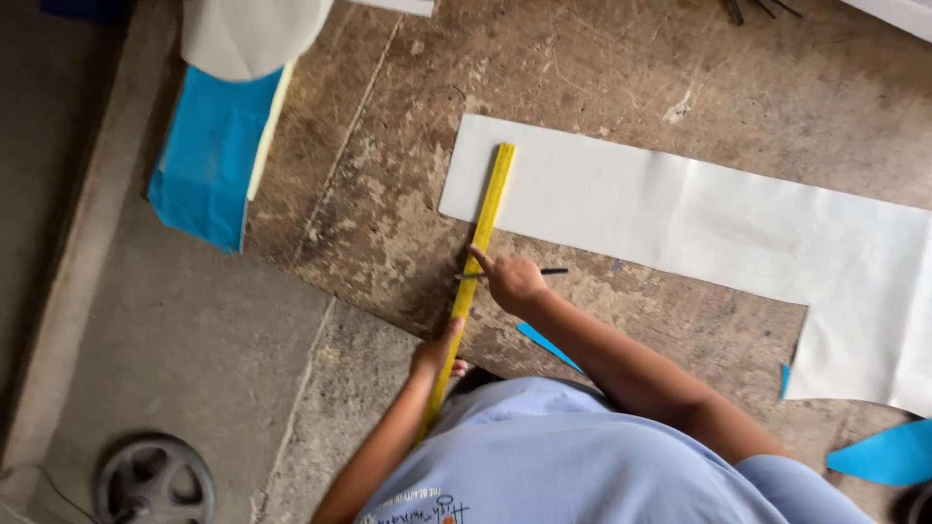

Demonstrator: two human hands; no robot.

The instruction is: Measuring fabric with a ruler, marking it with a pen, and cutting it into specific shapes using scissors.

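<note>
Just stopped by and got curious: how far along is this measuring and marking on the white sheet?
Already done, it seems: the white sheet lies flat on the worn board with a stepped outline. In hand: the left hand steadies the yellow ruler across the sheet's end, while the right hand holds a pencil beside it. No drawn line is visible on the sheet yet.

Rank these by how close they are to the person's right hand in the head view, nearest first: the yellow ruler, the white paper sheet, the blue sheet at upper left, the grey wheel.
From the right hand:
1. Yellow ruler: touching the fingertips, just to its left.
2. White paper sheet: just above and to the right.
3. Blue sheet: far upper left, at the board's edge.
4. Grey wheel: bottom left, on the concrete floor.
</note>
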